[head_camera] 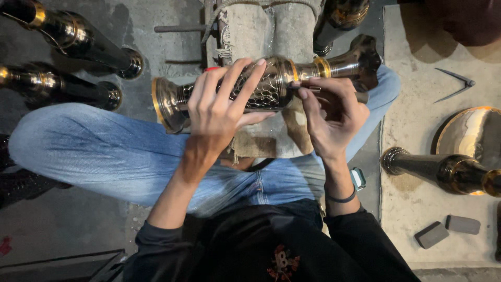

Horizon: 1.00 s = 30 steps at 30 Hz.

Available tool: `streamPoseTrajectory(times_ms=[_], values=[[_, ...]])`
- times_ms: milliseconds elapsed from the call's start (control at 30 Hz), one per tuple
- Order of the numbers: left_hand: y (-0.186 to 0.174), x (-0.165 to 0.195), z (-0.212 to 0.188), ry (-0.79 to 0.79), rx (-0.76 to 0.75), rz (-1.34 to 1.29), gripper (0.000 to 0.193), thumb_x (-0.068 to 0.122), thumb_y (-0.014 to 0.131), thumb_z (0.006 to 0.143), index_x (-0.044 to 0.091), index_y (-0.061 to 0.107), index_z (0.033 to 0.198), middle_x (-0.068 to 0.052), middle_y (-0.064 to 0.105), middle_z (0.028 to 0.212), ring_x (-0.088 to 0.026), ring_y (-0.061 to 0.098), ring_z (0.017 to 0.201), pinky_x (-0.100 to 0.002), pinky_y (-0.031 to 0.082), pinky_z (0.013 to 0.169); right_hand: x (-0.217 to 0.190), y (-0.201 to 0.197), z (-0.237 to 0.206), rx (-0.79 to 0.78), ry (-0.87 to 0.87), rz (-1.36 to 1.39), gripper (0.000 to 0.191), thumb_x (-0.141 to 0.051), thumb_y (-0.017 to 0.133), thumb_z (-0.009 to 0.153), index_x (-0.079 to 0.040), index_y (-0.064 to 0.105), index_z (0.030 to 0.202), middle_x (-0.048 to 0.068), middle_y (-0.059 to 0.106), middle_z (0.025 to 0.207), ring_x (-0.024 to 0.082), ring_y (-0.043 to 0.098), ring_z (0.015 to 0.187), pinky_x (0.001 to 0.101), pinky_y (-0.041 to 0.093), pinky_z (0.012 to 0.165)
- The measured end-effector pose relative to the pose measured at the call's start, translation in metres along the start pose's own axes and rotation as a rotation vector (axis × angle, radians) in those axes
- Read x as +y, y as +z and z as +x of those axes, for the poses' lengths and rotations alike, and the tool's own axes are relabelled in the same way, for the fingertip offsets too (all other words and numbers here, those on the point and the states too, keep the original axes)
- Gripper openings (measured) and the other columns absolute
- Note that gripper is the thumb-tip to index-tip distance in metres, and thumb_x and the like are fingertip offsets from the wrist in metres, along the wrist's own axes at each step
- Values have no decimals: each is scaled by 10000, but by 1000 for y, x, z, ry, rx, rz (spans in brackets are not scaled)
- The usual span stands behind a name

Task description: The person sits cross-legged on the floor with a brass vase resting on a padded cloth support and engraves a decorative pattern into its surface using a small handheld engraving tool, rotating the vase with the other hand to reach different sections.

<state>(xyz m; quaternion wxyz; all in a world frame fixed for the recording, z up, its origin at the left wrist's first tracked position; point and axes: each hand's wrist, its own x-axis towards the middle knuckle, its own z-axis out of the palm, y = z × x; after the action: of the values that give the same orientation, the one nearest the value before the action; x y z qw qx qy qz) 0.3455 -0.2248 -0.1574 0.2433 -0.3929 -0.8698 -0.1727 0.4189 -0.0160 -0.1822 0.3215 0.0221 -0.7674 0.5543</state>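
A dark metal vase (pixel 271 86) with gold bands and an engraved scale pattern lies on its side across a cloth-wrapped block (pixel 261 31), foot to the left, flared mouth to the right. My left hand (pixel 222 107) rests over its belly, fingers spread, pressing it down. My right hand (pixel 331 115) grips a thin metal engraving tool (pixel 308 89), its tip against the vase's shoulder near a gold band. I sit cross-legged in blue jeans, the block between my knees.
Two dark vases (pixel 78 36) (pixel 57 86) lie at upper left and another vase (pixel 443 169) at right, beside a shiny brass dish (pixel 467 133). Metal dividers (pixel 456 83) and two grey blocks (pixel 446 230) rest on the right slab. A further vase (pixel 339 18) stands at top.
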Motion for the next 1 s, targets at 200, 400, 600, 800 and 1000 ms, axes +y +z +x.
streamPoseTrajectory(times_ms=[200,400,600,800,1000], values=[[19,-1,-12,32,-37,26,944,628,846,749,99,586,1486,-61,632,1332,-234,586,1017,-398,578,864,8,-3,-1,-45,-52,-62,169,105,798,995,53,684,1108,113,719,1102,133,752,926,223,618,811],[30,-2,-15,47,-22,39,952,705,824,781,93,588,1470,-50,642,1290,-219,586,960,-372,587,767,5,-6,5,-97,-137,-161,140,102,811,990,42,703,1056,89,749,1019,137,734,925,214,585,809],[27,-1,-13,9,-39,7,954,696,827,754,94,594,1457,-51,653,1270,-223,582,944,-379,585,754,-2,-8,11,-138,-22,-95,113,101,797,983,51,713,1040,96,730,1064,103,747,902,204,611,769],[22,1,-11,-14,-54,-20,944,656,848,742,109,586,1465,-38,652,1277,-227,575,966,-379,583,774,-4,-9,12,-163,-38,-48,120,124,771,982,58,703,1056,118,718,1091,135,746,956,232,653,836],[22,-1,-10,-9,-61,-7,949,682,843,744,107,591,1455,-41,654,1267,-228,570,951,-376,577,751,-5,-11,8,-171,-29,-34,129,127,760,980,59,704,1075,118,722,1108,137,746,967,239,655,859]])
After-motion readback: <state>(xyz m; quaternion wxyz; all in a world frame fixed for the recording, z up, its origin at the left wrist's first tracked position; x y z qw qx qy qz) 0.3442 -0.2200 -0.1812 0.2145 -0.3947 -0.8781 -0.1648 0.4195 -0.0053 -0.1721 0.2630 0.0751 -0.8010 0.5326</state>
